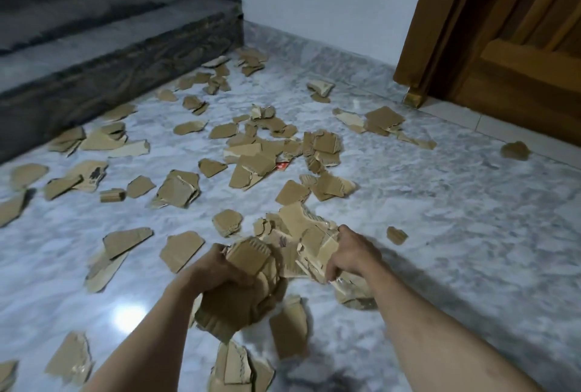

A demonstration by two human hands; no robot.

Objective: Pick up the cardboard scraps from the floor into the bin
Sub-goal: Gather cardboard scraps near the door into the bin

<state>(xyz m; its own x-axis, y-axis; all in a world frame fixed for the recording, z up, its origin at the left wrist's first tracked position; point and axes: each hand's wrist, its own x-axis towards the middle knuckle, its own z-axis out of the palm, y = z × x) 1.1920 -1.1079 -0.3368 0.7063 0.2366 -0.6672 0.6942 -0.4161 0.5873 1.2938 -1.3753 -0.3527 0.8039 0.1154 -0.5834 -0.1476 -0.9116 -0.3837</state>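
Gathering | my left hand (220,269) is gripping a wad of cardboard scraps (239,294) | my right hand (352,253) is clutching more | I'm squeezing both bundles tight so nothing slips; bin not in view.

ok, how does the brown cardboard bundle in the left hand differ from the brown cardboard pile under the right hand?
The brown cardboard bundle is lifted off the marble floor, gripped tight by the left hand; the brown cardboard pile lies on the floor. The bundle is a compact stack; the pile spreads loosely, and the right hand grips only its near edge. Both are torn corrugated scraps.
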